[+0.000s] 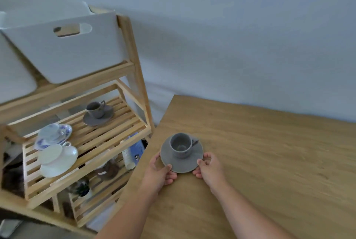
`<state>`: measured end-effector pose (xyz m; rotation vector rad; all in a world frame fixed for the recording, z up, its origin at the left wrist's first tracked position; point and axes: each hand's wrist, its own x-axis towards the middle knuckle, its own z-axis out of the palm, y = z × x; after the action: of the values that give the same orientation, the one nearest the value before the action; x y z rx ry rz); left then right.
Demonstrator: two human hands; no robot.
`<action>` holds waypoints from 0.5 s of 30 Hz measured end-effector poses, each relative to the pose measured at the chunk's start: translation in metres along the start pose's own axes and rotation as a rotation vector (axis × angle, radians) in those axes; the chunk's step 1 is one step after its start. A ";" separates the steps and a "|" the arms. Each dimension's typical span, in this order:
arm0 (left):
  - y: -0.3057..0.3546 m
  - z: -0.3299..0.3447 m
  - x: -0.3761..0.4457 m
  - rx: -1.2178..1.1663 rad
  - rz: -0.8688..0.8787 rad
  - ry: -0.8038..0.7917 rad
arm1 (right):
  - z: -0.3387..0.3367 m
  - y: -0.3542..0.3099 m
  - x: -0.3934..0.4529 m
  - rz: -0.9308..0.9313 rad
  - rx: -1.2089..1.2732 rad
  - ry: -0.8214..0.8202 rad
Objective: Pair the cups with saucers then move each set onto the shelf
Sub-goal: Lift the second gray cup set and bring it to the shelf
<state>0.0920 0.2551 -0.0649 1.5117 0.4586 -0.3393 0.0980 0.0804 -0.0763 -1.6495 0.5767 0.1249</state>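
Note:
A grey cup (pixel 180 145) stands upright on a grey saucer (pixel 196 155) near the left edge of the wooden table (pixel 269 152). My left hand (pixel 160 172) grips the saucer's left rim and my right hand (pixel 209 168) grips its right rim. On the middle level of the wooden shelf (pixel 107 131) to the left stand three sets: a grey cup on a grey saucer (pixel 98 112), a blue-patterned white cup and saucer (pixel 53 135), and a plain white cup and saucer (pixel 57 158).
A white storage box (pixel 65 50) fills the shelf's top level. The lower level holds a stack of paper cups (pixel 128 158), a blue pack (pixel 136 149), a dark object and a small potted plant (pixel 81 189). A plain wall lies behind.

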 end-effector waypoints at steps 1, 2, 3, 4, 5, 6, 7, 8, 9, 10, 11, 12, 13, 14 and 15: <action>0.001 -0.010 0.001 -0.004 -0.005 0.020 | 0.011 -0.002 0.001 -0.002 -0.011 -0.017; 0.002 -0.020 0.003 -0.007 -0.004 0.039 | 0.023 -0.004 0.002 -0.003 -0.020 -0.034; 0.003 -0.030 0.005 -0.014 -0.001 0.058 | 0.034 -0.007 0.003 -0.005 -0.026 -0.053; 0.004 -0.040 0.006 -0.025 0.000 0.075 | 0.044 -0.010 0.004 -0.007 -0.031 -0.074; 0.005 -0.049 0.008 -0.040 -0.001 0.092 | 0.056 -0.013 0.005 -0.008 -0.037 -0.094; 0.007 -0.058 0.010 -0.053 -0.004 0.108 | 0.066 -0.016 0.006 -0.011 -0.043 -0.111; 0.008 -0.067 0.012 -0.069 -0.008 0.123 | 0.077 -0.019 0.007 -0.014 -0.048 -0.127; 0.009 -0.075 0.015 -0.083 -0.014 0.140 | 0.087 -0.021 0.009 -0.016 -0.051 -0.139; 0.010 -0.084 0.017 -0.098 -0.017 0.157 | 0.097 -0.023 0.011 -0.017 -0.053 -0.152; 0.012 -0.092 0.020 -0.113 -0.018 0.172 | 0.108 -0.025 0.013 -0.017 -0.061 -0.166; 0.013 -0.100 0.021 -0.133 -0.015 0.184 | 0.118 -0.027 0.015 -0.018 -0.071 -0.183; 0.015 -0.108 0.023 -0.155 -0.009 0.194 | 0.128 -0.029 0.018 -0.018 -0.088 -0.199; 0.017 -0.116 0.026 -0.180 -0.001 0.206 | 0.138 -0.032 0.020 -0.017 -0.101 -0.215; 0.019 -0.123 0.028 -0.204 0.004 0.221 | 0.148 -0.035 0.022 -0.016 -0.107 -0.230; 0.021 -0.131 0.031 -0.221 0.004 0.234 | 0.157 -0.038 0.025 -0.013 -0.104 -0.245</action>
<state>0.1195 0.3883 -0.0617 1.3412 0.6558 -0.1035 0.1745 0.2253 -0.0792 -1.7075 0.3781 0.3472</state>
